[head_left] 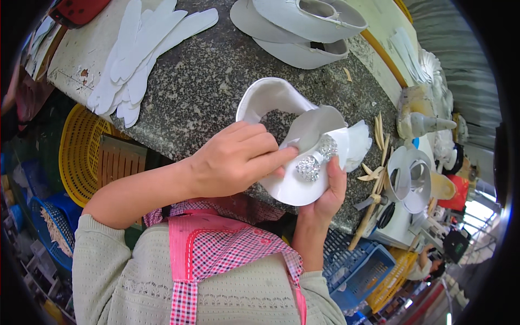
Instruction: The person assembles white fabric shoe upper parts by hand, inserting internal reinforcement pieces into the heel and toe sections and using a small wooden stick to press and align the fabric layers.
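A white shoe upper (284,188) is held over the dark speckled worktop (189,92), its toe part towards me and its looped back part away from me. On the toe sits a sparkling silver bow (309,168). My right hand (326,196) grips the toe's right edge, thumb on top and the other fingers mostly hidden below. My left hand (235,157) is closed at the toe's left side, its forefinger pressing by a curled grey lining flap (318,123). White crumpled material (358,145) shows beside the upper on the right.
Stacked white uppers (303,38) lie at the back. Long white insoles (143,49) are piled at the far left. Wooden strips (379,135), a wooden-handled brush (365,222) and more white uppers (414,181) lie right. Yellow basket (76,157) and blue crate (360,271) stand below the worktop.
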A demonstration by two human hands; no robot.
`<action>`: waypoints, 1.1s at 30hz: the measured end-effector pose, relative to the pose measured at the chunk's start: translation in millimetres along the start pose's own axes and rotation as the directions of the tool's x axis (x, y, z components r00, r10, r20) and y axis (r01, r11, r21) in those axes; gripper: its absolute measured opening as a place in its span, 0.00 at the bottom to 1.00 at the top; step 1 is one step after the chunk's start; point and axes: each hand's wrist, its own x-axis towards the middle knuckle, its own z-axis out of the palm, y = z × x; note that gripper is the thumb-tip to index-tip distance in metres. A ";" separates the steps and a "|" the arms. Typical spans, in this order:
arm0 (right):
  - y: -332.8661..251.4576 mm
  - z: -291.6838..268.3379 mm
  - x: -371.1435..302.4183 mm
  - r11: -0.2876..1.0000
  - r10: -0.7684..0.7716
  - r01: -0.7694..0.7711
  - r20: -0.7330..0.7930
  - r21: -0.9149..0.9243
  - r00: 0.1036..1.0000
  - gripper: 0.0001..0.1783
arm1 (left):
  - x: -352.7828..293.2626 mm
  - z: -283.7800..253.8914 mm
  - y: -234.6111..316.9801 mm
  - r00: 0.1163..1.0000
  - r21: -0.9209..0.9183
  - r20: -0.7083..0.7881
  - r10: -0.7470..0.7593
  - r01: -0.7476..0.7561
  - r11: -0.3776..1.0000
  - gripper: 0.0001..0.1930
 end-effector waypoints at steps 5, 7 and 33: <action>7.1 -22.9 6.4 0.961 -0.253 0.268 0.170 -0.067 0.952 0.25 | 19.6 -16.0 0.8 0.951 -0.079 0.304 -0.055 0.082 0.993 0.10; 5.0 -29.3 8.8 0.921 -0.338 0.372 0.235 -0.118 0.911 0.26 | 22.0 -18.1 -5.0 0.904 -0.163 0.425 -0.047 0.128 0.978 0.09; 27.9 -17.8 14.5 0.960 -0.274 0.280 0.166 -0.016 0.947 0.25 | 5.7 23.2 -2.3 0.983 -0.079 -0.095 -0.154 0.147 0.986 0.18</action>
